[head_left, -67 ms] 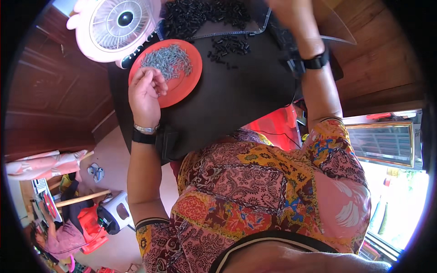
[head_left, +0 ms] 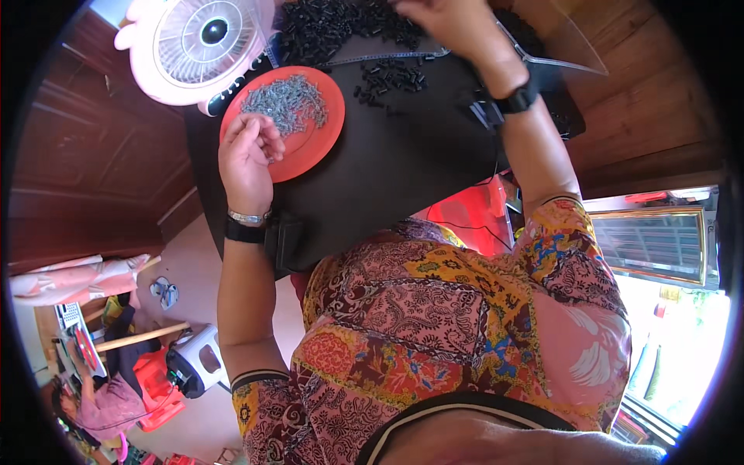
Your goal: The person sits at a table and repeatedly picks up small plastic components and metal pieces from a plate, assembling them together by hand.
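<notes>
My left hand (head_left: 249, 159) is over the near left side of an orange-red plate (head_left: 319, 151). Its fingers are curled in toward the thumb; anything small between them is too hidden to name. On the plate lies a heap of small silvery metal pieces (head_left: 291, 101), perhaps screws. At the top edge, my right hand (head_left: 457, 27) reaches over the right side of a pile of short black cylindrical pieces (head_left: 333, 31). Its thumb side points left, and the other fingers are cut off or blurred. A smaller scatter of the same black pieces (head_left: 391, 80) lies on the near side.
A pink and white fan (head_left: 201, 46) stands at the upper left of the black table (head_left: 387, 163). A clear tray edge (head_left: 380, 56) borders the black pile. Black straps circle both wrists. Farther left, a person (head_left: 108, 403) sits near a red stool (head_left: 159, 391).
My right hand has swung left from the upper right toward the black pieces, uncovering the tray's right corner. My left hand has stayed nearly still over the plate.
</notes>
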A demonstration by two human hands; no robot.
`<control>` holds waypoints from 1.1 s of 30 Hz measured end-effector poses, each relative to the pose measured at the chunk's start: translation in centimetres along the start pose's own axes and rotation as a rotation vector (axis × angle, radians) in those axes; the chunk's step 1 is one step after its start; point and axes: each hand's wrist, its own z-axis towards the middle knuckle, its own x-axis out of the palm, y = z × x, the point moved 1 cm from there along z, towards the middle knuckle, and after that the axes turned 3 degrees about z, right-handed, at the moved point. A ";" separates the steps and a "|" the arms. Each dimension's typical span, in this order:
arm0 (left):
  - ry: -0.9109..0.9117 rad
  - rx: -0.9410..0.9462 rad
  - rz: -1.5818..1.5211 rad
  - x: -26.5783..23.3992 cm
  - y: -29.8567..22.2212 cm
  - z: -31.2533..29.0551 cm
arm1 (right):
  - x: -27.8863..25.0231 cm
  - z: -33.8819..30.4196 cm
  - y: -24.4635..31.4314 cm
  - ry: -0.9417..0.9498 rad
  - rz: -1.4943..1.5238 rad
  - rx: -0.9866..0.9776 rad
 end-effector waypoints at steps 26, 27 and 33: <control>0.063 -0.003 0.042 -0.8 -0.5 0.5 | 11.3 -2.3 -7.0 0.527 -0.273 -0.165; 0.051 -0.002 0.047 -0.8 -0.5 0.5 | 11.3 -2.1 -6.8 0.527 -0.272 -0.164; 0.032 -0.029 0.062 -0.7 -0.7 0.4 | 12.5 -1.1 -5.1 0.506 -0.153 -0.183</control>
